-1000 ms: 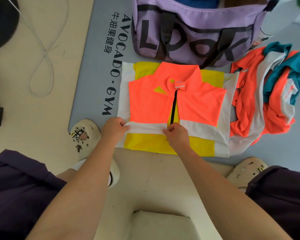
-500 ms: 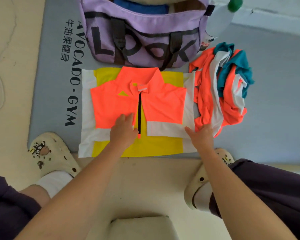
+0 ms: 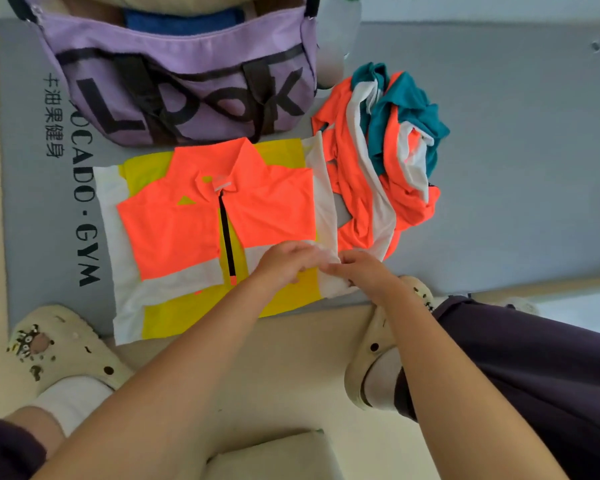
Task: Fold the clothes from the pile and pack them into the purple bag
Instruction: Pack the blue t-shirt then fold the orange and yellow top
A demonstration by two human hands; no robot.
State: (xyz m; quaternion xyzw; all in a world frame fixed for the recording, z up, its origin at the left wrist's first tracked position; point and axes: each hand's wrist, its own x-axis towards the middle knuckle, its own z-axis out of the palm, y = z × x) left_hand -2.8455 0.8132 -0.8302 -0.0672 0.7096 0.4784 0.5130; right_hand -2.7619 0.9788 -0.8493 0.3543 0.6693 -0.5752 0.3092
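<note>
the orange, yellow and white shirt (image 3: 201, 230) lies flat on the grey mat (image 3: 499, 168), collar toward the far side, just near of the purple bag (image 3: 187, 81). both hands meet at its near right corner: the left hand (image 3: 284, 263) has its fingers curled onto the white band there, and the right hand (image 3: 364, 275) appears to pinch the white side edge, though the blur makes the exact hold hard to read. most of the shirt spreads left of the hands. the pile of clothes (image 3: 388, 161) sits just right of the shirt, touching its edge.
</note>
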